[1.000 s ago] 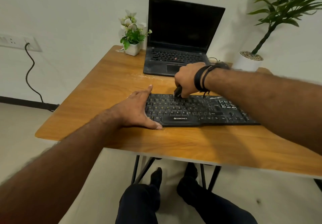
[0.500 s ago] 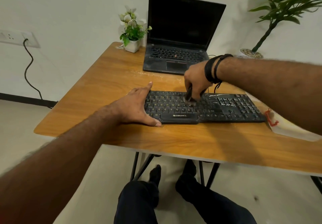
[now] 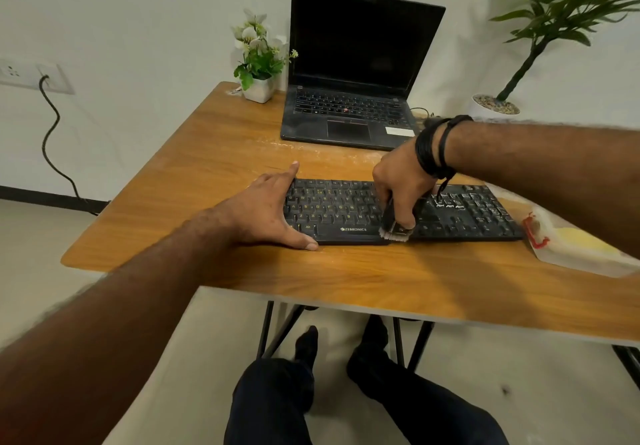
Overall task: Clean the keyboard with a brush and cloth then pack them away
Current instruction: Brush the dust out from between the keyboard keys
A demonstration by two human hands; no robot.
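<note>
In the head view, a black keyboard [image 3: 398, 214] is laid near the front edge of a wooden table [image 3: 214, 153]. Its left end is steadied by the left hand [image 3: 266, 214], laid flat with fingers straight. A brush [image 3: 394, 228] is gripped by the right hand [image 3: 403, 183], its bristles set on the keyboard's front edge. A plastic bag [image 3: 581, 248] is seen just right of the keyboard, and an open laptop [image 3: 356, 73] behind it.
</note>
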